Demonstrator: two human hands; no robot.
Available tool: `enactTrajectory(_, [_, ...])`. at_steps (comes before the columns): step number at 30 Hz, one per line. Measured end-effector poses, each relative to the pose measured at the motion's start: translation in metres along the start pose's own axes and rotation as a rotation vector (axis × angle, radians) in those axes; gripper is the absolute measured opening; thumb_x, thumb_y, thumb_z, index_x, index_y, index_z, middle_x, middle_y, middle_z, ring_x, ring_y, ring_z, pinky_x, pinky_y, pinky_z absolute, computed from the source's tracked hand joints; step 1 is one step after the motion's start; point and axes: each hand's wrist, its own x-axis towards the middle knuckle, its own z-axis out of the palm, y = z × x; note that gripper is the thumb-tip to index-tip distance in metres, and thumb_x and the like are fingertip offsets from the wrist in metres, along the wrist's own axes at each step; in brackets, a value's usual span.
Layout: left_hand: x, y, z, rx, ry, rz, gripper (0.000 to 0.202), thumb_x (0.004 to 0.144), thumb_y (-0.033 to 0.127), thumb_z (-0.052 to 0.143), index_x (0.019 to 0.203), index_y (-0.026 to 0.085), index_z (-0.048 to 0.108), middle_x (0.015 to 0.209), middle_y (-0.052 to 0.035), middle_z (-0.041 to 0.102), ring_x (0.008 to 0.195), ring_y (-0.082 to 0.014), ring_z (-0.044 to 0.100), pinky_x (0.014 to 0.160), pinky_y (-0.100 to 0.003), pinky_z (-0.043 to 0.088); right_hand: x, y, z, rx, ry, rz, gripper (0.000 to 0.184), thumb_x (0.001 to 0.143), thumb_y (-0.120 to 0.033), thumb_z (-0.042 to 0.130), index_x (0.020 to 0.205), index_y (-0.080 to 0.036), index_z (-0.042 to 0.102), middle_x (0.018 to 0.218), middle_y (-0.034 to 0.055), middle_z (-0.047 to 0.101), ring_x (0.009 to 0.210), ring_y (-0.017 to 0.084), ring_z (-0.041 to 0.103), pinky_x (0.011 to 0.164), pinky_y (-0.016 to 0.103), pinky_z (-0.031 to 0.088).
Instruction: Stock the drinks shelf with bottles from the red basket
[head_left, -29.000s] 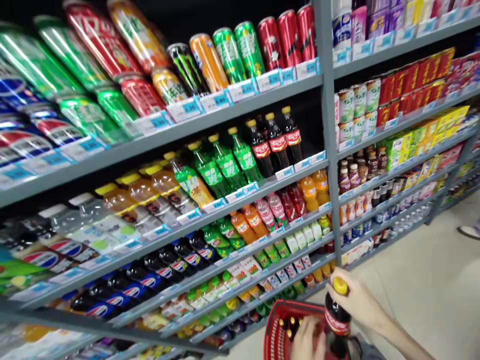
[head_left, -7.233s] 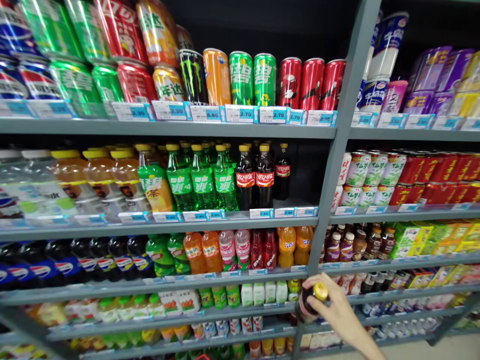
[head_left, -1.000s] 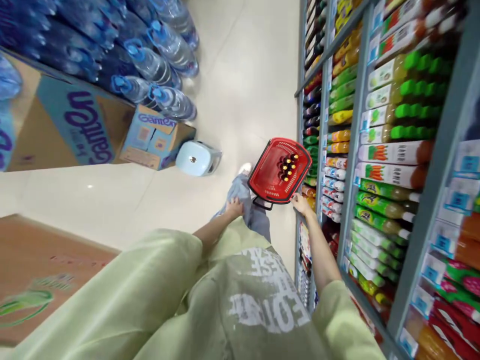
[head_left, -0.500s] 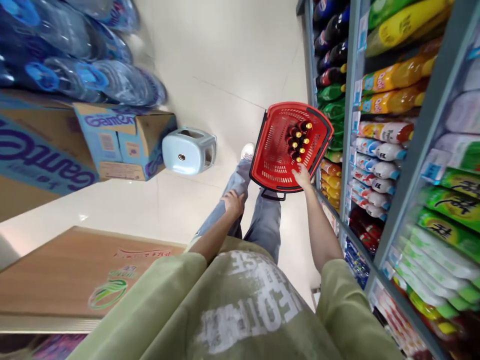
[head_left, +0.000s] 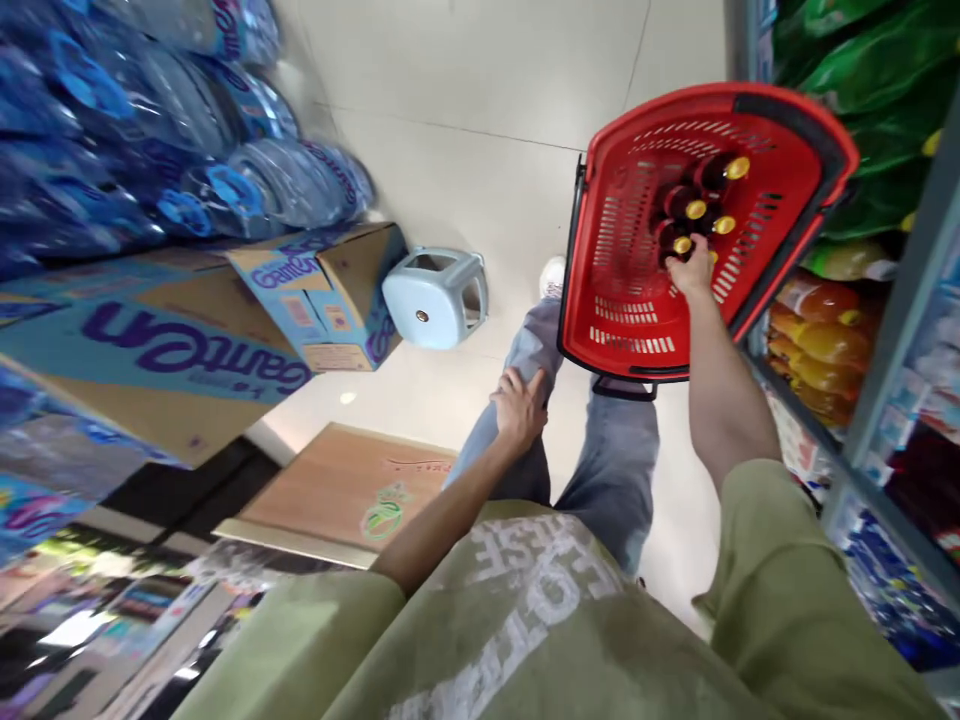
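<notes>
A red shopping basket (head_left: 645,330) with a black rim sits on the floor in front of my legs, at the right. Inside it stand several dark bottles (head_left: 679,205) with yellow caps, grouped together. My right hand (head_left: 694,270) reaches down into the basket, its fingers curled around the nearest bottle, which the hand mostly hides. On the left knee of my jeans (head_left: 480,420) rests my left hand (head_left: 521,405), fingers apart and holding nothing.
Shelves (head_left: 885,340) of drink bottles run along the right. At the left are large water bottles (head_left: 300,180), blue-and-brown cartons (head_left: 315,300) and a light blue plastic stool (head_left: 431,305). A brown carton (head_left: 345,490) stands beside my left arm.
My right hand has gone from above the basket's near side down to the bottles and closed on one. The view has come closer and shifted, while my left hand stays on the knee.
</notes>
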Motion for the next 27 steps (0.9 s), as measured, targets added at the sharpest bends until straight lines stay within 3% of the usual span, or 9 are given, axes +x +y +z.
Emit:
enactTrajectory(4, [0.003, -0.002, 0.005, 0.016, 0.012, -0.012, 0.068, 0.092, 0.047, 0.067, 0.154, 0.037, 0.04, 0.147, -0.0219, 0.045, 0.119, -0.0403, 0.05, 0.087, -0.045, 0.049, 0.014, -0.014, 0.018, -0.078, 0.009, 0.09, 0.06, 0.09, -0.022, 0.073, 0.144, -0.012, 0.05, 0.129, 0.0223, 0.059, 0.116, 0.025, 0.063, 0.1, 0.044, 0.047])
enactTrajectory(8, [0.004, -0.001, 0.006, 0.0, 0.054, 0.002, 0.066, 0.09, 0.044, 0.072, 0.15, 0.036, 0.044, 0.143, -0.0218, 0.046, 0.116, -0.0393, 0.052, 0.086, -0.046, 0.05, 0.003, -0.027, 0.022, -0.217, 0.077, 0.114, 0.043, 0.098, -0.024, 0.066, 0.137, -0.013, 0.052, 0.131, 0.0269, 0.056, 0.111, 0.023, 0.064, 0.09, 0.04, 0.046])
enactTrajectory(14, [0.002, 0.001, 0.004, -0.005, 0.03, 0.007, 0.064, 0.093, 0.048, 0.069, 0.15, 0.034, 0.044, 0.143, -0.022, 0.044, 0.118, -0.0401, 0.049, 0.087, -0.047, 0.049, -0.046, -0.03, 0.017, -0.214, 0.074, 0.062, 0.03, 0.103, -0.034, 0.06, 0.128, -0.019, 0.053, 0.122, 0.0196, 0.065, 0.106, 0.026, 0.068, 0.09, 0.044, 0.048])
enactTrajectory(21, [-0.001, 0.006, 0.01, -0.035, 0.012, -0.007, 0.063, 0.095, 0.047, 0.065, 0.151, 0.033, 0.04, 0.148, -0.0226, 0.041, 0.124, -0.0421, 0.046, 0.091, -0.048, 0.047, -0.094, 0.003, 0.031, -0.09, 0.007, -0.175, 0.038, 0.106, -0.054, 0.047, 0.115, -0.021, 0.062, 0.104, 0.014, 0.073, 0.1, 0.031, 0.07, 0.095, 0.052, 0.053])
enactTrajectory(27, [-0.009, 0.011, 0.018, -0.06, 0.009, 0.009, 0.068, 0.096, 0.045, 0.065, 0.156, 0.029, 0.037, 0.155, -0.0257, 0.036, 0.127, -0.0452, 0.043, 0.095, -0.054, 0.045, -0.161, 0.009, 0.027, -0.046, -0.114, -0.202, 0.037, 0.107, -0.045, 0.045, 0.118, -0.02, 0.07, 0.109, 0.0137, 0.075, 0.103, 0.03, 0.069, 0.1, 0.049, 0.053])
